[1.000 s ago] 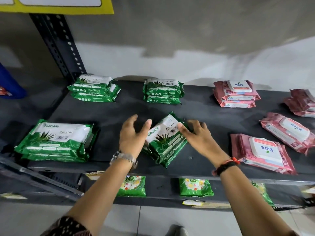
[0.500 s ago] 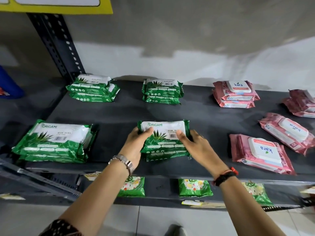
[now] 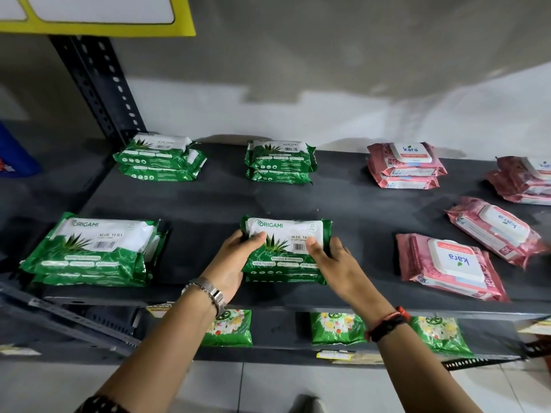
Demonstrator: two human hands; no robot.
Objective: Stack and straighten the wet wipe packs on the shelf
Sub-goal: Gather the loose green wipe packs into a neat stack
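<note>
A green Origami wipe pack (image 3: pixel 286 234) lies square on top of another green pack at the front middle of the dark shelf (image 3: pixel 208 204). My left hand (image 3: pixel 235 260) grips its left end and my right hand (image 3: pixel 334 260) grips its right end, thumbs on top. Another green stack (image 3: pixel 92 248) sits at the front left, and two more green stacks (image 3: pixel 158 156) (image 3: pixel 280 160) stand at the back. A pink Kara stack (image 3: pixel 405 163) rests at the back right. Two single pink packs (image 3: pixel 447 265) (image 3: pixel 495 231) lie skewed at the front right.
A further pink stack (image 3: pixel 524 180) is cut off by the right edge. A perforated steel upright (image 3: pixel 98 84) rises at the back left. The lower shelf (image 3: pixel 283 353) holds several green snack bags (image 3: pixel 337 327). A yellow-framed sign (image 3: pixel 98 13) hangs top left.
The green pack was lying diagonal between my hands; both hands turned it straight and now hold it by its ends, aligned on the pack beneath.
</note>
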